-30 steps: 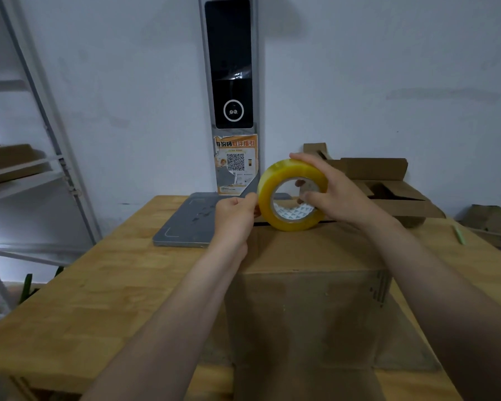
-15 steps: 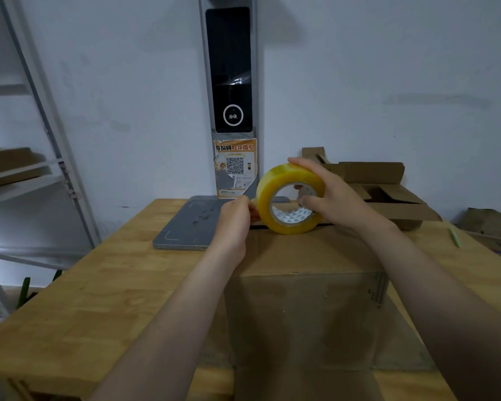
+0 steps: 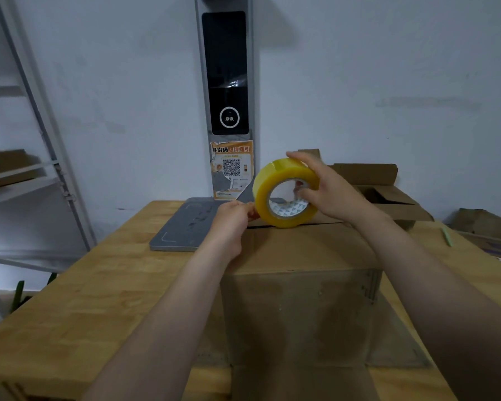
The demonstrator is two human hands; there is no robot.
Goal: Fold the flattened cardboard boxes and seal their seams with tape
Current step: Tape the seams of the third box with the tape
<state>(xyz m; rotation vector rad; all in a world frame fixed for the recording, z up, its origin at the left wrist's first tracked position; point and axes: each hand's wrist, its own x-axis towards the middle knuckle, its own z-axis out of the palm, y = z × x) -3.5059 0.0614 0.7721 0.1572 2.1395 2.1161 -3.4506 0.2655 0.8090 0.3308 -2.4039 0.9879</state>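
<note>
Yellow tape roll (image 3: 262,195) gripped by right hand (image 3: 330,195) over cardboard box (image 3: 301,250), left hand (image 3: 232,224) pinching its edge, tape end indistinct.

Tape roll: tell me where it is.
Head view, right of centre: the tape roll stands on edge atop the cardboard box, gripped by the right hand, with the left hand pinching its left side.

Translucent yellow on the tape roll (image 3: 261,195), with a white core printed in grey triangles. Plain brown on the cardboard box (image 3: 301,251). Honey-coloured wood grain in joined strips on the desk (image 3: 99,285). Matte grey with pale corner marks on the flat plate (image 3: 182,230). Orange and white around a black QR code on the notice (image 3: 232,169). Glossy black on the wall panel (image 3: 225,68); pale green on the pen (image 3: 446,237).
</note>
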